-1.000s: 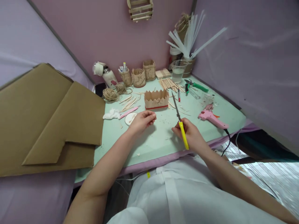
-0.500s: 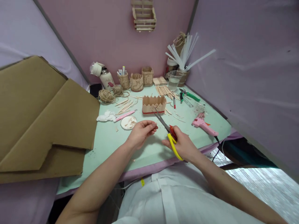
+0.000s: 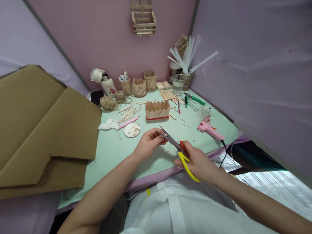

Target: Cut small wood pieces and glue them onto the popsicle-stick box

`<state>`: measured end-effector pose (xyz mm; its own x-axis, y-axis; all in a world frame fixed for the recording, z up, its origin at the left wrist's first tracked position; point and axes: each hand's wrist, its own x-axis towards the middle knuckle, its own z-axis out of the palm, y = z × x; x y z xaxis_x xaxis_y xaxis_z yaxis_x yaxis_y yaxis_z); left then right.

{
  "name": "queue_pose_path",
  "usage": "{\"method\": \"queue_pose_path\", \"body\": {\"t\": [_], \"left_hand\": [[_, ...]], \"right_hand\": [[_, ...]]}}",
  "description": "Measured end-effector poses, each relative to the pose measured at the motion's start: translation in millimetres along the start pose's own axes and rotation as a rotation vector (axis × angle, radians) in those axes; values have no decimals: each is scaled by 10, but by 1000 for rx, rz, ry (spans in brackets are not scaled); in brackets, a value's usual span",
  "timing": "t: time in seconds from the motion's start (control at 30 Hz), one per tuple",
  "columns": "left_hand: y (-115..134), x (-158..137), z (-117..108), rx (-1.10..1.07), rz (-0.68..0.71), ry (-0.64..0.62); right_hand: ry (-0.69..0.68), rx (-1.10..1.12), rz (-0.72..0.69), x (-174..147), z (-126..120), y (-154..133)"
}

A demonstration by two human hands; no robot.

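Note:
My right hand [image 3: 195, 160] grips a pair of scissors [image 3: 172, 141] with yellow and red handles, the blades slightly apart. Their tips reach the fingertips of my left hand [image 3: 150, 143], which is pinched around a tiny pale piece, too small to name. Just beyond the blades stands a wooden box [image 3: 157, 112] with a zigzag rim and a red band along its base. To the left of my left hand lies a white round dish [image 3: 132, 129] with small wooden bits in it.
A pink glue gun [image 3: 210, 130] lies at the right, its cord over the table edge. Behind are wooden sticks [image 3: 170, 96], green-handled pliers [image 3: 198, 100], a plastic cup of water [image 3: 178, 85] and twine [image 3: 108, 104]. A large cardboard sheet [image 3: 48, 130] covers the left side.
The scissors have moved from in front of the box down to my left fingertips, and the blades now meet the small piece there. The whole view has shifted slightly.

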<state>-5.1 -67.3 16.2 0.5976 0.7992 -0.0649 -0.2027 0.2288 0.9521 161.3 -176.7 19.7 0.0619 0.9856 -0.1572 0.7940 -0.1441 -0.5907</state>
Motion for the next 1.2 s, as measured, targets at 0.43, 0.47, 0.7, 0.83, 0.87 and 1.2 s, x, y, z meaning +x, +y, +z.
{"method": "queue_pose_path", "body": {"t": [0.43,0.47,0.7,0.83,0.87,1.2], "left_hand": [[-192,-67,188,-73,-172,-83],[-206,-72,200,-73,-194,-83],[-230,-91,258,-75,-336,-107],[-224,-90,243,-58,-361,-105],[-224,-90,240,-54,-362,-98],[-238,-78,214,-99,-322,-39]], "right_hand": [[-25,41,45,-256,126,213],[-37,62,55,-279,132,230],[-118,169,110,-379,84,300],[-67,160,71,-351,61,312],[-61,142,74,-344,56,303],[13,-183,118,-331,-7,252]]}}
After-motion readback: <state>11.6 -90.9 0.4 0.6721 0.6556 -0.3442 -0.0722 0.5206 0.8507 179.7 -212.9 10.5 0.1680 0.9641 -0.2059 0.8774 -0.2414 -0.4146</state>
